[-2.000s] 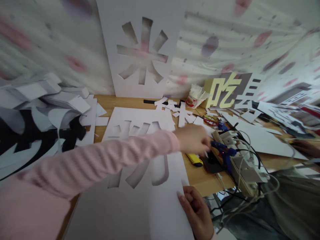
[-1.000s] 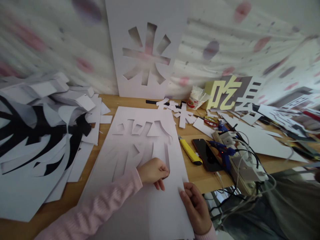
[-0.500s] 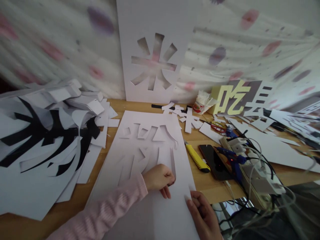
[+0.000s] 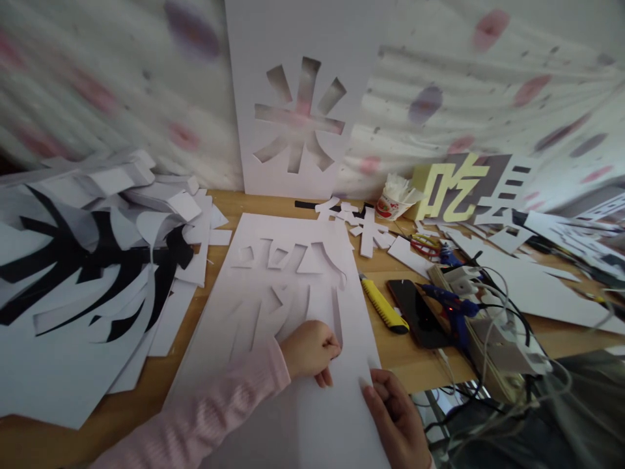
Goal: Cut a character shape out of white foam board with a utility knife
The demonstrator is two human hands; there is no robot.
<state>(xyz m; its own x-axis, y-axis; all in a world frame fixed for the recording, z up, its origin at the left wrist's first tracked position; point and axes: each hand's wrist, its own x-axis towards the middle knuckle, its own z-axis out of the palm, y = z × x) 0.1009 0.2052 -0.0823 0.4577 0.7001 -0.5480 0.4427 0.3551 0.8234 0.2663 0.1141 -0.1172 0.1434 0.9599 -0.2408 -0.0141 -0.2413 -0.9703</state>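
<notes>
A large white board with character strokes cut out of it lies on the wooden table. My left hand, in a pink sleeve, rests on it with curled fingers at the lower end of a long cut-out stroke; what the fingertips hold, if anything, is hidden. At the board's right edge, my right hand grips it, thumb on top and fingers curled by the edge. Right of the board lie a yellow cutter knife and a black phone.
A board with a cut-out character stands at the back. Paper sheets with black strokes are piled left. On the right are a power strip with cables, a blue glue gun, a paper cup and white scraps.
The whole view has shifted slightly. Both hands keep nearly the same places and poses on the board.
</notes>
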